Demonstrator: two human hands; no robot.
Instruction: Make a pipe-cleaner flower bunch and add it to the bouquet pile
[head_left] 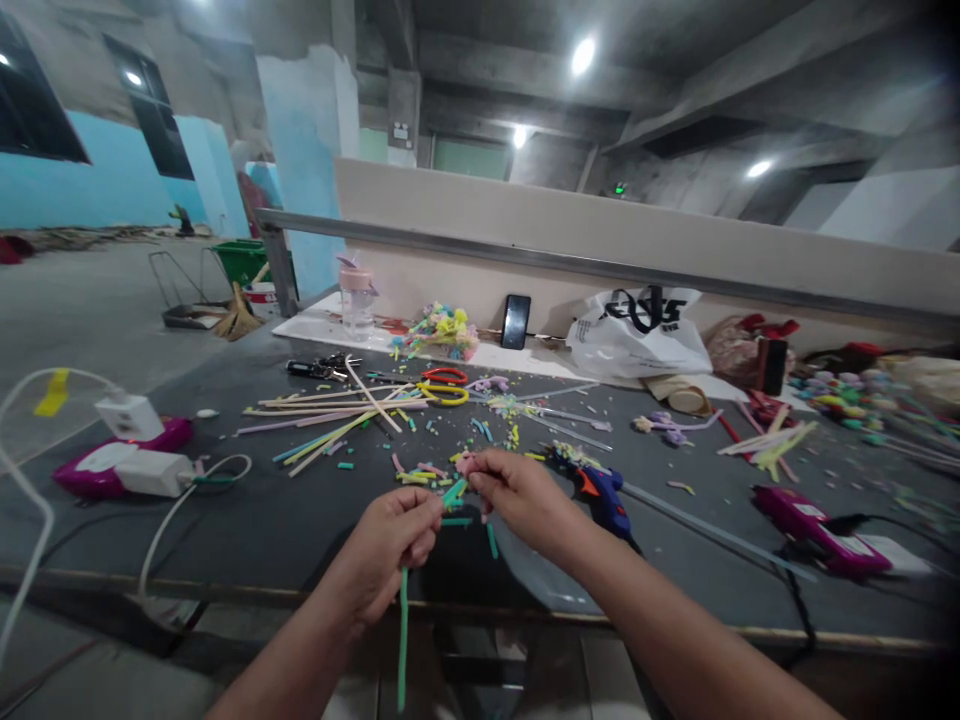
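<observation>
My left hand [409, 525] is closed on a green pipe cleaner [403, 640], whose long end hangs below the table edge. Between both hands, green strands [454, 492] cross at the fingertips. My right hand [517, 495] pinches a small pink fuzzy piece [466, 463], and a short green end [492, 540] dangles under it. Cut fuzzy bits [420, 472] lie just beyond the fingers. To the right of my right hand rests a blue glue gun [611, 500] with an orange trigger. Scissors [446, 392] with red and yellow handles lie farther back.
Loose pipe cleaners [352, 408] spread left of centre. Purple power strips [97, 470] with cords sit at the left and right. A clear bottle [358, 305], a phone [514, 322] and a white bag [637, 335] stand along the back. A long glue stick [712, 530] slants toward the front right.
</observation>
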